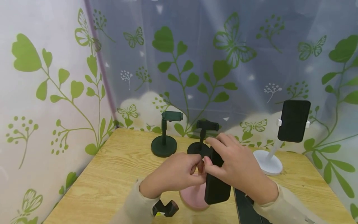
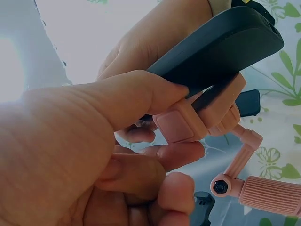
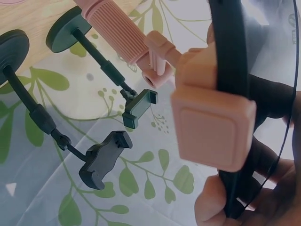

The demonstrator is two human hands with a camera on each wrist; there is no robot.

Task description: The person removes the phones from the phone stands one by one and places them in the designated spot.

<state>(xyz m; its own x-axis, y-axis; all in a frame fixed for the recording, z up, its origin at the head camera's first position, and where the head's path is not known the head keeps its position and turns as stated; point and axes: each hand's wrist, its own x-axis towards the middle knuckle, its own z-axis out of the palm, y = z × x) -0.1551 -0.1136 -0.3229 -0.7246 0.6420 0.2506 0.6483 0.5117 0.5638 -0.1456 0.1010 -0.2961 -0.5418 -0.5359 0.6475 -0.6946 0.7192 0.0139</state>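
A black smartphone [image 1: 218, 189] stands tilted in front of me at the pink phone stand [image 1: 193, 197]. My right hand [image 1: 237, 161] grips the phone by its edges near the upper end. With thumb and fingers, my left hand [image 1: 180, 172] pinches the stand's pink clamp [image 2: 178, 123], beside the phone's edge. In the right wrist view a square pink clamp end [image 3: 214, 129] lies across the phone's side. The jointed pink arm [image 2: 242, 150] runs from the clamp to a ribbed post. In the head view, the phone and hands hide most of the clamp.
Behind stand a dark green phone stand [image 1: 164, 146] and a black one [image 1: 208, 125]. To the right, a white stand [image 1: 268, 163] holds another phone [image 1: 294, 121]. A flat dark object [image 1: 246, 208] lies under my right forearm. Patterned curtains border the wooden table [image 1: 112, 174].
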